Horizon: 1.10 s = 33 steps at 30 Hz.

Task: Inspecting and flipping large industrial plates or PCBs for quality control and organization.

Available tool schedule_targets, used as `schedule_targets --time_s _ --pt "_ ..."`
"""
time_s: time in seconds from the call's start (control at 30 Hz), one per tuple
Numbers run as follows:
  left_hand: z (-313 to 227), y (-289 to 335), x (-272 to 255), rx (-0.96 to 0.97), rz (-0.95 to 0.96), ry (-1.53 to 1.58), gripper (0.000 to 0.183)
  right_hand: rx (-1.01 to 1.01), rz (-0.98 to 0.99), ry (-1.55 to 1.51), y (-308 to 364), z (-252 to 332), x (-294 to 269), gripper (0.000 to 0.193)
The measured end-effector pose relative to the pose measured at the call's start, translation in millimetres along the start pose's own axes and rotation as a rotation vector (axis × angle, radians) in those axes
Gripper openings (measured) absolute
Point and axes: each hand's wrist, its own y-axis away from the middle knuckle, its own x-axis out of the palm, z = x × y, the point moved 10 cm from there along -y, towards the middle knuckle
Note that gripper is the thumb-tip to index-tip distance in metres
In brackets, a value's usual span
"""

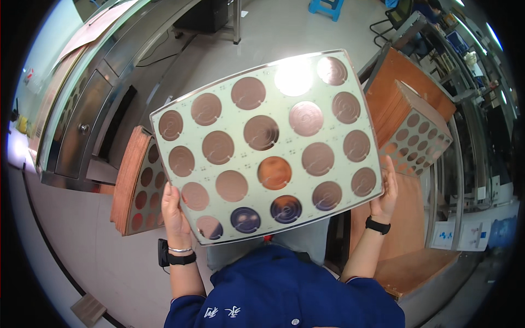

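Note:
Held up in front of me is a large pale-green panel (pixel 298 146) with rows of round copper-coloured discs, like a circuit board sheet. Its surface is shiny, with a bright glare near the far edge. My left hand (pixel 175 213) grips the near-left edge, fingers partly behind the panel. My right hand (pixel 386 191) holds the right edge near its lower corner, thumb side against the rim. The panel is tilted, its right end farther up in the view. Beyond it, on the left, a stack of similar panels (pixel 131 186) stands on edge, partly hidden.
Another stack of disc-patterned panels (pixel 418 134) leans at the right on a brown wooden rack (pixel 394 218). A metal cabinet (pixel 82 126) stands at the left. A blue stool (pixel 326 7) is at the far end. A person (pixel 426 13) sits at the far right.

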Motion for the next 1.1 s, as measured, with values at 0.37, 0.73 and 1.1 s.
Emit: schedule_targets --time_s 0.37,0.73,1.1 --pt "-18.8 -1.6 -30.7 0.032 -0.109 -0.197 0.022 0.066 0.178 0.303 -3.1 -19.0 39.3 0.041" --pt "-36.4 3.4 -6.4 0.128 -0.046 -0.112 0.033 -0.010 0.173 0.302 5.4 -15.5 25.2 0.032" --pt "-99.7 16.1 34.4 0.759 0.249 -0.297 0.017 -0.190 0.288 -0.097 -26.9 2.3 15.9 0.015"
